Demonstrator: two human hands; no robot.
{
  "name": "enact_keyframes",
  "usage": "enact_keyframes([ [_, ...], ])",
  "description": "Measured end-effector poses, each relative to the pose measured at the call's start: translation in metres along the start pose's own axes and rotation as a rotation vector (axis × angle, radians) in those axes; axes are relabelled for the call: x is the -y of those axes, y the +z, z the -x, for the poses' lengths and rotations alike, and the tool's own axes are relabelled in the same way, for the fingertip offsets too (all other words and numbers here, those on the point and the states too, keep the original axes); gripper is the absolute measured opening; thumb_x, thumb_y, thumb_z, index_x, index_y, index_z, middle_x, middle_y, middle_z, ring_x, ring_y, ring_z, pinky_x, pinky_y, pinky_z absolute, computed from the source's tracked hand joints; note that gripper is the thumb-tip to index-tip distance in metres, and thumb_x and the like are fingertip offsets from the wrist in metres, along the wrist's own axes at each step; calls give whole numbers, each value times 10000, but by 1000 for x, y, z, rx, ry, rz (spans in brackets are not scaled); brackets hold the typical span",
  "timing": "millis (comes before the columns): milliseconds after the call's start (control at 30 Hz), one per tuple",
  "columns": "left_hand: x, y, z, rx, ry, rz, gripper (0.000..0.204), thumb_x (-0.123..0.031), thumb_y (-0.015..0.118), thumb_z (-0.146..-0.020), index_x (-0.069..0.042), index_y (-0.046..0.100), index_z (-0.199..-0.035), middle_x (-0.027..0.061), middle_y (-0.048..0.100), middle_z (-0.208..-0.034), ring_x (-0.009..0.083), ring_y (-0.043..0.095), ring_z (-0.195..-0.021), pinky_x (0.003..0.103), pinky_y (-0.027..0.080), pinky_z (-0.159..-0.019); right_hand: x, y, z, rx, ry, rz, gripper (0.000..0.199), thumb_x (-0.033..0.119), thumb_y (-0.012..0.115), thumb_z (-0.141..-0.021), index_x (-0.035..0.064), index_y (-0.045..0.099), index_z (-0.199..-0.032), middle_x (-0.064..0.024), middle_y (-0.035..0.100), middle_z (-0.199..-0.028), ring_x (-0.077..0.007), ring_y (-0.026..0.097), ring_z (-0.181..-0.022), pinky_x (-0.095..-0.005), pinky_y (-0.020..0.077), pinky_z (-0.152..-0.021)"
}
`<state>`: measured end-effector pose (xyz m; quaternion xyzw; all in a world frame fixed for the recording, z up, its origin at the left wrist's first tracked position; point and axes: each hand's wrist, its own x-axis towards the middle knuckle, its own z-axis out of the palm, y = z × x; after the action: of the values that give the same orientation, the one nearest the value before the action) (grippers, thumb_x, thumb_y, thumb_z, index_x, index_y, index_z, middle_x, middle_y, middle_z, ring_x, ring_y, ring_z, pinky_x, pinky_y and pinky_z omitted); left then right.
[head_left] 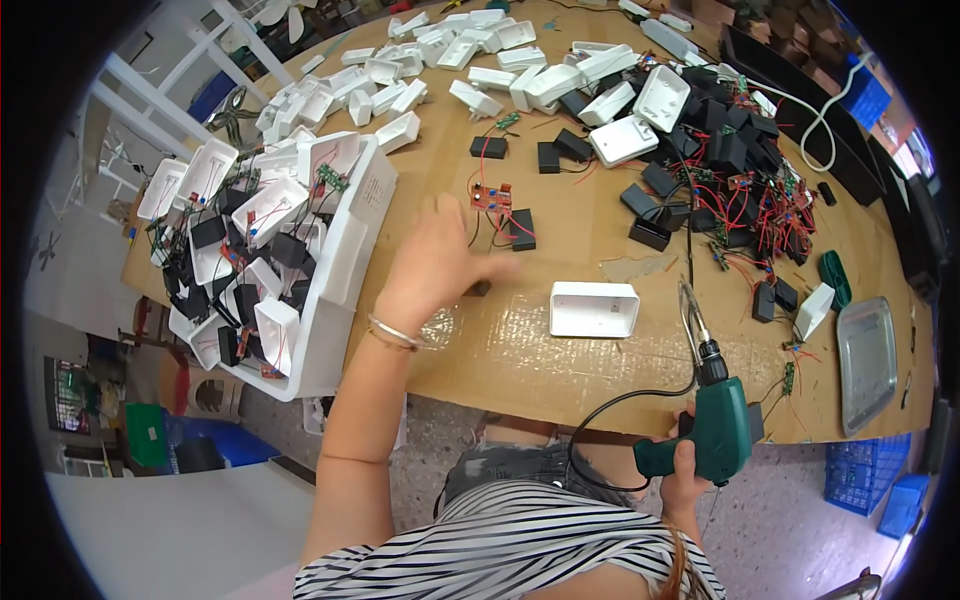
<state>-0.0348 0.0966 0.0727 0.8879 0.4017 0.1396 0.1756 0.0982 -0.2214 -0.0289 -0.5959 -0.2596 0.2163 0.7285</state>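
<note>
Two hands were at work over the counter (560,350). The left hand (435,265) reached, fingers spread and gripping nothing, toward a red circuit board (491,197) with a wired black box (521,229). The right hand (683,470) was clamped on a green drill (718,420) at the near edge. One open white shell (593,309) lay between them. Assembled units filled the left tray (345,290); judging by the far piles (730,150), much remained.

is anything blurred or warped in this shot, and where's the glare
Head view: the left hand is smeared by motion blur, while the right hand on the green electric screwdriver is sharp; the fisheye bends the cardboard-covered table edge and blackens the corners; mild glare on the metal tray.
</note>
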Motion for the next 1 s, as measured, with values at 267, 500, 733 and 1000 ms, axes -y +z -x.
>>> enact_keyframes([
  [267,10,14,-28,14,34,305,966,-134,786,-624,48,170,-1346,227,568,-1021,285,568,-954,351,466,-813,4,6,-2,-44,9,-49,511,209,596,-801,-24,415,-1218,-129,517,-1088,-164,505,-843,-303,547,-616],
  [500,17,3,-31,-6,-17,645,842,-74,737,-680,44,217,-1332,116,619,-921,127,594,-739,240,492,-621,1,4,-1,-37,-27,-15,495,207,591,-803,-21,427,-1210,-132,516,-1078,-156,503,-835,-278,538,-611],
  [733,5,-12,-19,103,74,998,504,-38,593,-818,-10,372,-1270,76,594,-989,134,608,-837,223,485,-611,9,9,-4,-61,-10,-16,491,248,580,-822,-25,427,-1200,-130,533,-1033,-152,506,-818,-282,508,-637],
  [1000,-35,-36,37,158,181,885,400,-46,637,-764,-22,518,-1145,55,590,-960,119,569,-837,246,482,-706,64,44,-42,117,-42,-311,636,217,627,-798,38,276,-1297,-120,543,-876,-165,535,-712,-347,485,-713],
])
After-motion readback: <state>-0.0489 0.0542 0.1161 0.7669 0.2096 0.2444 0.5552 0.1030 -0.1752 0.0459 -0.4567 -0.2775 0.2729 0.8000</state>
